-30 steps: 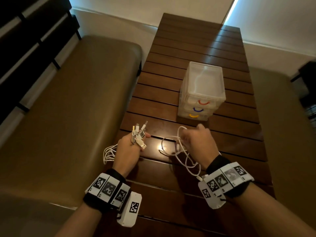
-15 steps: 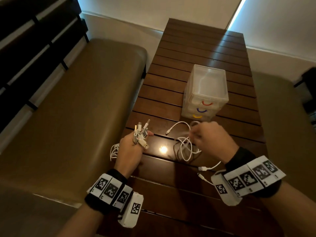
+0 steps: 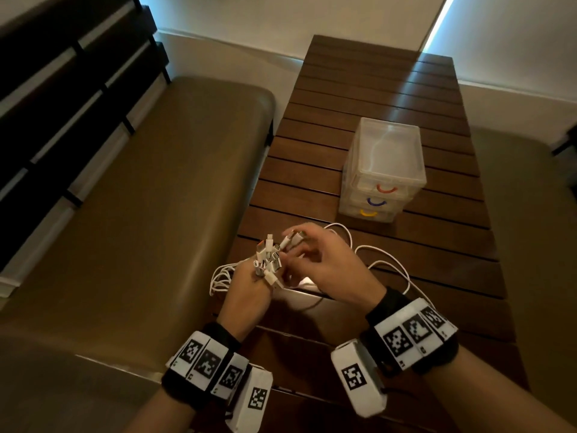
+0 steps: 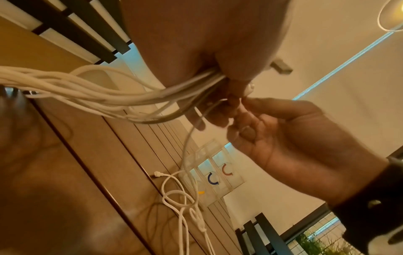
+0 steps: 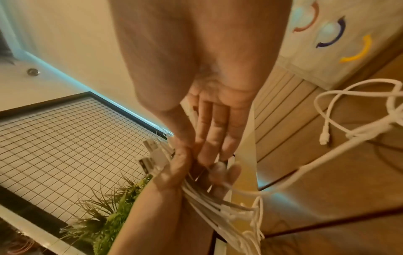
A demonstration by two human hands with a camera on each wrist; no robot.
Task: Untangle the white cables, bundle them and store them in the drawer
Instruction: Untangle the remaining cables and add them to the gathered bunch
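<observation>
My left hand (image 3: 253,278) grips a bunch of white cables (image 4: 152,96) near their ends, so their plugs (image 3: 268,255) stick up above the fist. The rest of the bunch hangs off the table's left edge (image 3: 220,278). My right hand (image 3: 298,243) is right against the bunch and pinches the plug end of one more white cable (image 3: 379,263), whose loops trail over the table behind it. In the right wrist view its fingers (image 5: 214,136) lie along the plugs (image 5: 152,155). The clear drawer unit (image 3: 385,164) stands further back, all drawers closed.
The drawers have red, blue and yellow handles (image 3: 376,202). The slatted wooden table (image 3: 368,89) runs away from me between a padded bench (image 3: 150,195) on the left and another seat (image 3: 530,214) on the right. A plant (image 5: 113,212) stands on the floor.
My right hand has left the loose cable heap and come left to the left hand's bunch, bringing one plug end with it. The left hand has kept its grip.
</observation>
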